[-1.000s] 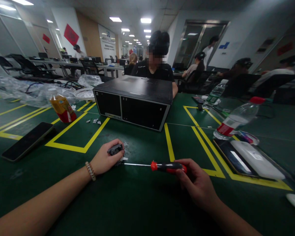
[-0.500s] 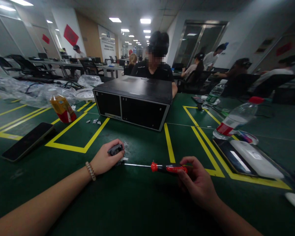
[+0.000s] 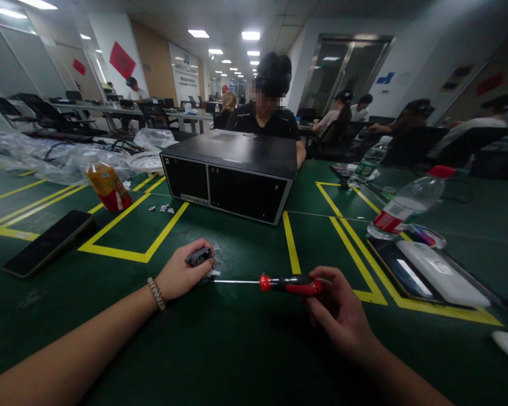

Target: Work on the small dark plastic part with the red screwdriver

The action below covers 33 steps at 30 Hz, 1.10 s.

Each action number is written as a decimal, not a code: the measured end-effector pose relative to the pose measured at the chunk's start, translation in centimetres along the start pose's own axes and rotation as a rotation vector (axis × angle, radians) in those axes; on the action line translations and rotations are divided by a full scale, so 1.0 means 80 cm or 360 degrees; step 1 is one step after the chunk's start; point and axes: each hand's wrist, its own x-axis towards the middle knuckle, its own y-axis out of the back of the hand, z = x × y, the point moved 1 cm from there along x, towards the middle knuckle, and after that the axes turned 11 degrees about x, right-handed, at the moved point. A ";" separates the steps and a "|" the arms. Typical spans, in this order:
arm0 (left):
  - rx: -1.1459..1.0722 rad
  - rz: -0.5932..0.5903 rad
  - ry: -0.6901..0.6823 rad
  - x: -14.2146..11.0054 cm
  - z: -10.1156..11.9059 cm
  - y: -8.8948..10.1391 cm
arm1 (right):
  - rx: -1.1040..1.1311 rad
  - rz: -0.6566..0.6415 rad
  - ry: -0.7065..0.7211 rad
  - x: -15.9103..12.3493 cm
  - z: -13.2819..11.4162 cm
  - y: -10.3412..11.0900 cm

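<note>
My left hand [image 3: 185,270] is closed around a small dark grey part [image 3: 199,257] whose kind I cannot make out, low over the green table [image 3: 237,349]. A bit of something white [image 3: 214,273] shows beside it. In my right hand [image 3: 342,316] is a red and black screwdriver [image 3: 290,284], held near the butt of its handle between fingers and thumb. Its shaft lies level, pointing left, and the tip reaches the dark part by my left fingers. Whether the tip sits inside the part is hidden.
A black computer case [image 3: 249,186] lies ahead, with a person [image 3: 260,118] behind it. Left are an orange drink bottle [image 3: 108,183] and a black phone [image 3: 48,242]. Right are a red-capped water bottle [image 3: 410,203], another phone [image 3: 406,273] and a white item [image 3: 442,270].
The screwdriver's handle has turned about its own axis, and my right fingers have shifted slightly on it. My left hand and the dark part have hardly moved.
</note>
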 end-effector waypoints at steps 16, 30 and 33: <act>-0.0003 0.0000 0.0008 0.000 0.000 -0.001 | 0.0069 0.0018 -0.0085 0.002 0.007 0.002; -0.0011 -0.0016 -0.0004 0.000 -0.001 -0.001 | -0.0110 0.0028 0.0025 0.000 0.010 0.004; -0.0007 -0.0009 -0.0001 0.000 -0.002 -0.001 | -0.0068 0.0016 0.0025 0.001 0.006 0.002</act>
